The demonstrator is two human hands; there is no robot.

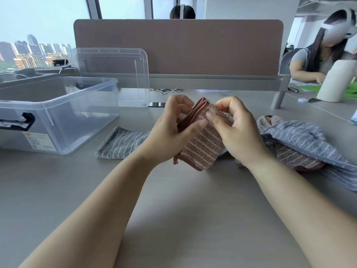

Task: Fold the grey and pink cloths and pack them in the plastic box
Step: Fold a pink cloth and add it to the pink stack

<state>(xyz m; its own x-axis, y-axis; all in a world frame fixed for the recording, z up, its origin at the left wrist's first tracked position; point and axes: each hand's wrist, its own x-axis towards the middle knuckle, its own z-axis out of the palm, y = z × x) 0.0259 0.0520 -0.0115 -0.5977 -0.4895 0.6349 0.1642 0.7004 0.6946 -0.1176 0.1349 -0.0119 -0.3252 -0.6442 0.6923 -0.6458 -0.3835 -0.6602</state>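
Two bare forearms reach up from the bottom of the frame over the grey table and meet at the centre. The left hand grips a folded pink cloth with pale stripes, thumb across its near face and fingers curled behind its stacked fold edges. The right hand pinches the cloth's upper right part between thumb and curled fingers. The cloth stands tilted between both hands, its lower corner just above or on the table; which one cannot be told.

Left of the left wrist, a folded grey striped cloth lies flat on the table. Further left, at the frame's left edge, sits the clear plastic box with black latches, open; its clear lid stands upright behind it. At the right, just beside the right hand, a loose pile of pink and grey cloths lies on the table.

Behind runs a brown divider panel; in the upper right corner a second person sits by a white bottle.
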